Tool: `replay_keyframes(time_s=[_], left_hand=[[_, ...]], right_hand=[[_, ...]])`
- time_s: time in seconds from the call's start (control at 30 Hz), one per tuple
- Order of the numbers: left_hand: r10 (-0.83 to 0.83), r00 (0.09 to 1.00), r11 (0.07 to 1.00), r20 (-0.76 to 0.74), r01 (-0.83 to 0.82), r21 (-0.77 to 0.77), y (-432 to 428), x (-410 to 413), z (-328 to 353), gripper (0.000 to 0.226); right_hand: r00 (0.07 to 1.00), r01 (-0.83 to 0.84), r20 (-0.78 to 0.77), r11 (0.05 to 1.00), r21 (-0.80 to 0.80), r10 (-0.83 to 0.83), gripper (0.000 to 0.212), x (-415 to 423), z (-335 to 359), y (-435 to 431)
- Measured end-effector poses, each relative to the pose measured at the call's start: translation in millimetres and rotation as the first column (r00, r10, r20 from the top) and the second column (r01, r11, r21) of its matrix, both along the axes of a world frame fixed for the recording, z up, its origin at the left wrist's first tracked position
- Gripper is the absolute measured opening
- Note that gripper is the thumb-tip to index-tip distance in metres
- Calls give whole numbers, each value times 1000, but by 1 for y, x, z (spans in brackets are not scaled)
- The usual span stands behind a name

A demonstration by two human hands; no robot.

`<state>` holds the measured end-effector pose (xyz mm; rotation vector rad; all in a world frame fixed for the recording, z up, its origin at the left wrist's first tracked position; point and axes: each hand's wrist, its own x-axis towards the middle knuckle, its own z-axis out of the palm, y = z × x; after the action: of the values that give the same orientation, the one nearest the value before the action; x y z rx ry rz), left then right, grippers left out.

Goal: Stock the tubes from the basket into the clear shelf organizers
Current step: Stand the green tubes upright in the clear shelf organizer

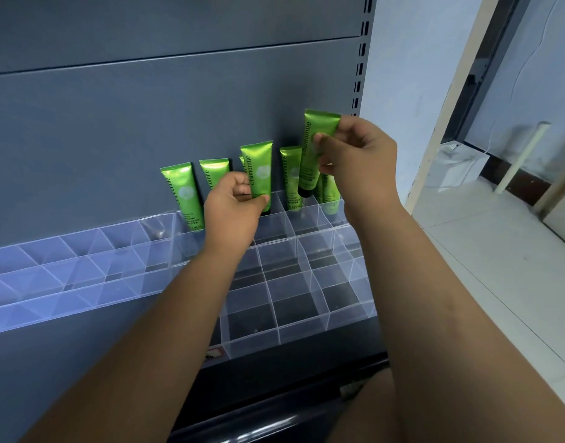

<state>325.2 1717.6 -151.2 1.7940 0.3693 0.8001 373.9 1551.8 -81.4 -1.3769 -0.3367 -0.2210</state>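
1. The left hand (233, 209) grips a green tube (258, 167), its lower end in the back row of the clear organizer (306, 311).
2. The right hand (361, 158) pinches a second tube (317, 135), cap down, raised above that row.
3. More tubes (182, 193) stand upright there.

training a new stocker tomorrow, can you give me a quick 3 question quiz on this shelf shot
1. True or false: the right hand holds a green Chamomile tube higher than the standing tubes in the clear shelf organizer.
2. What does the left hand grip? A) another Chamomile tube B) a basket C) nothing
3. Fill in: the raised tube's black cap points ___.
Key: 1 true; 2 A; 3 down.
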Motion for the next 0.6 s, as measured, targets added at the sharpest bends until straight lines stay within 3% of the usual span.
replay_keyframes(time_s=[0.17, 0.6], left_hand=[[40, 997, 999, -59, -39, 17, 4, 2, -4, 31], [70, 981, 971, -181, -26, 239, 7, -2, -7, 25]], right_hand=[[1000, -13, -18, 1000, -28, 12, 16, 0, -4, 2], [999, 26, -30, 997, -76, -28, 14, 5, -16, 12]])
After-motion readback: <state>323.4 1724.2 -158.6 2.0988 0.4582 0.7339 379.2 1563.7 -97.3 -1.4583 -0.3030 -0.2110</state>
